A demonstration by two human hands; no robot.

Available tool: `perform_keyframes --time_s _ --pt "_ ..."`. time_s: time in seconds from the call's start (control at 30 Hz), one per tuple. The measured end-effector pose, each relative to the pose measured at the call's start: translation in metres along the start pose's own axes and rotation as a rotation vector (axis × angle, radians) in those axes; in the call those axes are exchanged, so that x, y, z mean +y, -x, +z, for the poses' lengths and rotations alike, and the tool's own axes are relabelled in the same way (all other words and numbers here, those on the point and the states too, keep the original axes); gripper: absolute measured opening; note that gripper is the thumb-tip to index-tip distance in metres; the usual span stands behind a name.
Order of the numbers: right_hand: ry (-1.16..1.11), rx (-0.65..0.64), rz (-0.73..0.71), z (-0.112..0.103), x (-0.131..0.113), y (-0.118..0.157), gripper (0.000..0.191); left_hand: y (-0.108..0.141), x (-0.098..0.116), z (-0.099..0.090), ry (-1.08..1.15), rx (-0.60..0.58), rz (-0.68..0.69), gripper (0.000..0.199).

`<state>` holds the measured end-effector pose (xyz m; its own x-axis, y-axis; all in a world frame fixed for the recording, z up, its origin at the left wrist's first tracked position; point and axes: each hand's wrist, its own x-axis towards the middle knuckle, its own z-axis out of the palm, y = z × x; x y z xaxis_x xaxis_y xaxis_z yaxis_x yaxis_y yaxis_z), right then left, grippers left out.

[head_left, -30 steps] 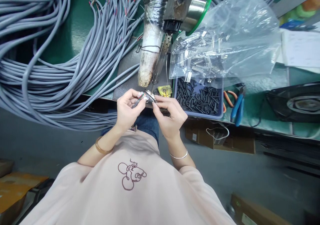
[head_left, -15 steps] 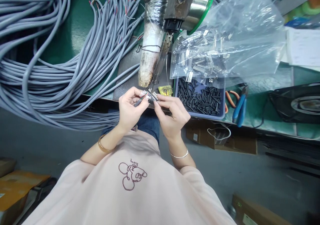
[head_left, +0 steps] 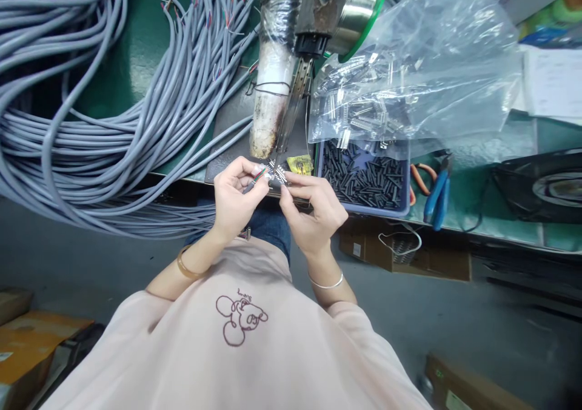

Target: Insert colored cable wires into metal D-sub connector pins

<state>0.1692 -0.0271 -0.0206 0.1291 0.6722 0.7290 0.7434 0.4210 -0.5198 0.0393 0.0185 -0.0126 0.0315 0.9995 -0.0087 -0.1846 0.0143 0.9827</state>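
My left hand (head_left: 237, 194) pinches the stripped end of a grey cable (head_left: 249, 187), with thin coloured wires (head_left: 260, 174) fanning out past the fingertips. My right hand (head_left: 313, 207) holds a small metal pin connector (head_left: 279, 175) between thumb and fingers, up against the wire ends. Directly above the connector is the tip of a soldering iron (head_left: 291, 110), its slotted metal barrel slanting down from a clamp. Whether the tip touches a pin is too small to tell. A thin strand of solder (head_left: 308, 104) hangs beside the iron.
A fume pipe (head_left: 266, 119) stands left of the iron, below a solder spool (head_left: 357, 19). Grey cables (head_left: 150, 119) cover the left bench. To the right are a blue tray (head_left: 364, 208) of black sleeves, a plastic bag (head_left: 436, 64) of connectors, and pliers (head_left: 437, 198). A yellow sponge (head_left: 301, 165) lies nearby.
Both hands stay at the iron tip with almost the same grip. The view has shifted very slightly; nothing has been taken up or let go.
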Motion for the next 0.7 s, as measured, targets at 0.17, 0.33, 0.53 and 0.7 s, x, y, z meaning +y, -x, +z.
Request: perform_keyframes --time_s 0.17,0.33,0.53,0.7 --pt "0.009 -0.002 -0.004 -0.0012 -0.0001 -0.0013 0.016 -0.0001 0.0011 0.0011 0.025 -0.017 0.005 0.024" --pt "0.006 -0.025 0.007 -0.0016 0.0007 -0.0005 0.017 0.0001 0.0012 0.0006 0.026 -0.010 -0.018 0.022" --pt "-0.018 -0.034 0.008 0.0000 0.0021 0.0023 0.018 0.0005 -0.0014 -0.0013 0.040 -0.022 -0.001 0.025" --pt "0.015 -0.034 -0.040 0.0002 0.0038 0.0032 0.017 0.0003 -0.0037 -0.0024 0.048 -0.025 0.000 0.025"
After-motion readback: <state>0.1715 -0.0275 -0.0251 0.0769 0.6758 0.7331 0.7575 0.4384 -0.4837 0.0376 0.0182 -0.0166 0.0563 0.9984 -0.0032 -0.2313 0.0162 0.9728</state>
